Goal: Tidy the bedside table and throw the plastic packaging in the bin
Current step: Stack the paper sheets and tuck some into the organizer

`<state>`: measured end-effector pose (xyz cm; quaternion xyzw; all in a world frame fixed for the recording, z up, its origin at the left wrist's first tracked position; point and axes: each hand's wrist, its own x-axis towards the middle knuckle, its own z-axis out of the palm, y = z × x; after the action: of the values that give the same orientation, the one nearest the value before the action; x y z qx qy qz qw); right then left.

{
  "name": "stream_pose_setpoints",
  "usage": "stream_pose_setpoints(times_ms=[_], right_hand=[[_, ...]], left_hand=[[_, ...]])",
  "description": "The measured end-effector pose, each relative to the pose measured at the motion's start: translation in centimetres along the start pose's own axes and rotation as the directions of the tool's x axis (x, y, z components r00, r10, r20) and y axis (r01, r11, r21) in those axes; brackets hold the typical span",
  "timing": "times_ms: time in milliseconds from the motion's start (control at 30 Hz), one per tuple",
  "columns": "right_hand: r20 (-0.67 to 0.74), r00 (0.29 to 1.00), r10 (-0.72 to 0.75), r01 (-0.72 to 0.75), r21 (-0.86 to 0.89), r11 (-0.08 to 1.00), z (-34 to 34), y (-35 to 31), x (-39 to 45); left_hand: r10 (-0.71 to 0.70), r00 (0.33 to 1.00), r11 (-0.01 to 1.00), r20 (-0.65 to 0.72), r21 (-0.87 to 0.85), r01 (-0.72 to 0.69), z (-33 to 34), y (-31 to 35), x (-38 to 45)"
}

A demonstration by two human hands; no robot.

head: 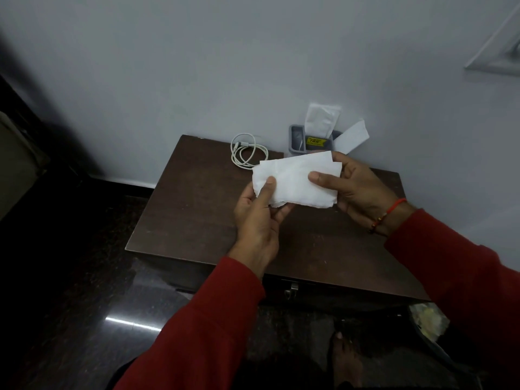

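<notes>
Both hands are holding a soft, crumpled white sheet of tissue-like paper (295,180) just above the dark brown wooden bedside table (197,220), and the step looks like folding it. To do that well, the person should be bringing the two pinched ends together evenly, keeping the sheet taut so it is not bunching or tearing. The left hand (259,218) is pinching the sheet's left edge, thumb on top and fingers curled beneath; the right hand (357,190) is gripping the right edge the same way. The sheet is looking limp and thin, its lower edge ragged. Beyond the right fingertips, near the wall, a small grey plastic tray (295,137) is holding a clear plastic packet (322,118) — probably the packaging meant for the bin — and a white paper slip (353,136). Beyond the left fingertips a coiled white charging cable (247,153) is lying on the tabletop.
</notes>
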<state>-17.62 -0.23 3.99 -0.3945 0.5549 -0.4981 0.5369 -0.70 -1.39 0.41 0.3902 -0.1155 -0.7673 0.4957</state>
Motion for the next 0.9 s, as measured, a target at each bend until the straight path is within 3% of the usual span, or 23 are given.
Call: stream_pose_setpoints(times_ms=[200,300,500,667,900], right_hand=[[-0.101,0.989,-0.107,0.111,0.038,0.993,-0.7,-0.4,0.2],[-0.142,0.984,-0.108,0.114,0.031,0.993,-2.1,-0.7,0.3],[-0.317,0.911,-0.263,0.186,-0.254,0.949,-3.1,-3.1,3.7],[-0.403,0.873,-0.274,0.163,-0.288,0.944,-2.5,-3.8,8.6],[-0.427,0.819,-0.383,0.048,-0.615,0.787,-1.9,-2.8,10.5]], left_hand=[[-0.013,1.000,0.991,0.015,-0.132,0.014,-0.4,0.8,0.4],[-0.007,1.000,0.993,-0.027,-0.116,0.004,-0.9,0.9,0.8],[-0.021,0.998,0.999,-0.051,0.031,0.023,-0.9,0.3,0.6],[-0.079,0.995,0.993,-0.060,0.085,0.084,-0.7,0.4,0.3],[-0.119,0.992,0.987,-0.046,0.102,0.123,-0.9,0.8,0.3]])
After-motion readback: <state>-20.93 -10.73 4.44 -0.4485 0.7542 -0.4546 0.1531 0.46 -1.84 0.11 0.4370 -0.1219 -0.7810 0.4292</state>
